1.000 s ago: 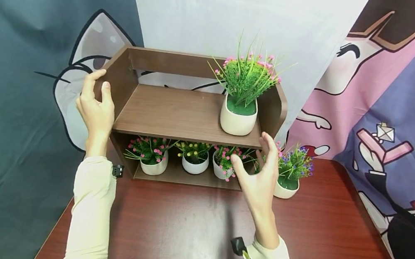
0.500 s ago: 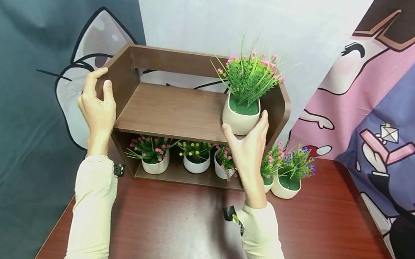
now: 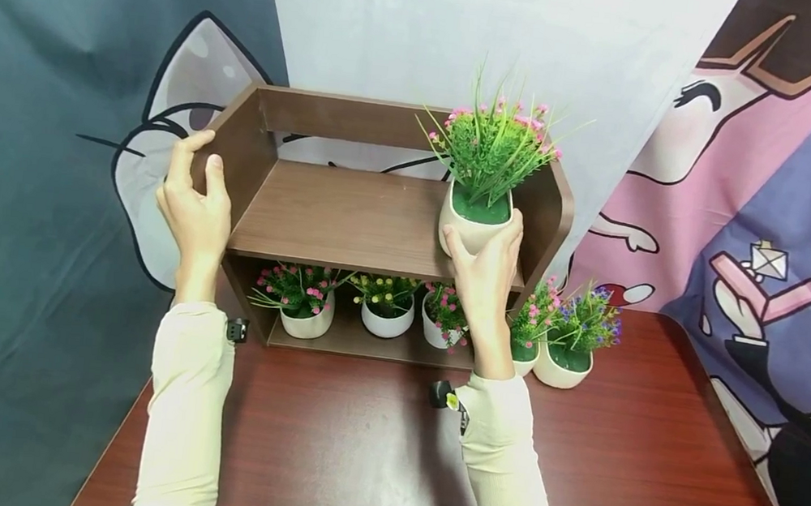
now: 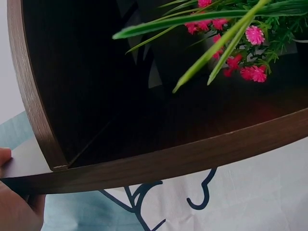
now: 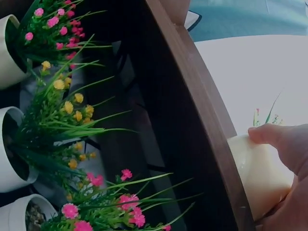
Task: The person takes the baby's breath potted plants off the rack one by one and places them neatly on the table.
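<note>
A brown two-tier shelf (image 3: 343,214) stands on a reddish-brown counter (image 3: 329,433), seen from above. The person's right hand (image 3: 483,273) grips the cream pot of a plant with pink flowers and tall grass (image 3: 487,167), thumb on the front left, fingers round the right. This plant is at the right end of the upper tier, near the side panel; the hand partly hides its base. The left hand (image 3: 197,212) pinches the edge of the shelf's left side panel between thumb and fingers. On the lower tier sit three pots in a row: pink flowers (image 3: 306,309), yellow flowers (image 3: 387,312) and more pink blooms (image 3: 445,318). Right of the shelf, a pink-flowered plant (image 3: 532,330) stands beside a blue-purple one (image 3: 575,338).
</note>
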`<state>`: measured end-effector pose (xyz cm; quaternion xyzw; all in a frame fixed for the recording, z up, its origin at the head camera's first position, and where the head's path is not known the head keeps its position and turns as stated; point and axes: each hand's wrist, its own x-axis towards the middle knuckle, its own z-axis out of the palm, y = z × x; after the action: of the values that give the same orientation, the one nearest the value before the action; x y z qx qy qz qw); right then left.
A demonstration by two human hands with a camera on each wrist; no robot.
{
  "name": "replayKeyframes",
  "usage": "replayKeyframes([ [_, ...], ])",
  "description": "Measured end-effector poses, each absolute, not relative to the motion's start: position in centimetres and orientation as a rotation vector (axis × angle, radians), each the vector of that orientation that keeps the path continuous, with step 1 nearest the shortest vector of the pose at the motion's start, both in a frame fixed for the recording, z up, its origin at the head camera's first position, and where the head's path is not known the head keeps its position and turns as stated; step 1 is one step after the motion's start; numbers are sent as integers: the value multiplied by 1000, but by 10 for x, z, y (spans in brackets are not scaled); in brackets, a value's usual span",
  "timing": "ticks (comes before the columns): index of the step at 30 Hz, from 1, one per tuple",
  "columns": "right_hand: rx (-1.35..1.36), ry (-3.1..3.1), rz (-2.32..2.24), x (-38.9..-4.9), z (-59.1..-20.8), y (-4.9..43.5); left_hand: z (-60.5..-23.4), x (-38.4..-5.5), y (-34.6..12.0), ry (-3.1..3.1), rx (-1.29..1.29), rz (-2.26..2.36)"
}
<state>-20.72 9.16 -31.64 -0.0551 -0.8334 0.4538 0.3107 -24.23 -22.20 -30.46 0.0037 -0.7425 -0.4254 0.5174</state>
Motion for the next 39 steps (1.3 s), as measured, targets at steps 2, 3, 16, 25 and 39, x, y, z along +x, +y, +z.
replayKeyframes([
  [2, -138, -2192, 1195, -208, -317, 92, -304, -244, -222, -1777, 13, -1034],
  [3, -139, -2190, 1191, -209, -318, 92, -303, -245, -222, -1778, 7, -1030],
  [16, -73, -2200, 1199, -199, -325, 93, -305, -250, -225, -1789, -19, -1010],
  [25, -82, -2215, 1173, -186, -325, 94, -304, -248, -222, -1795, 18, -1058],
  [39, -37, -2204, 1162, -156, -325, 103, -303, -246, -220, -1791, 28, -1079],
])
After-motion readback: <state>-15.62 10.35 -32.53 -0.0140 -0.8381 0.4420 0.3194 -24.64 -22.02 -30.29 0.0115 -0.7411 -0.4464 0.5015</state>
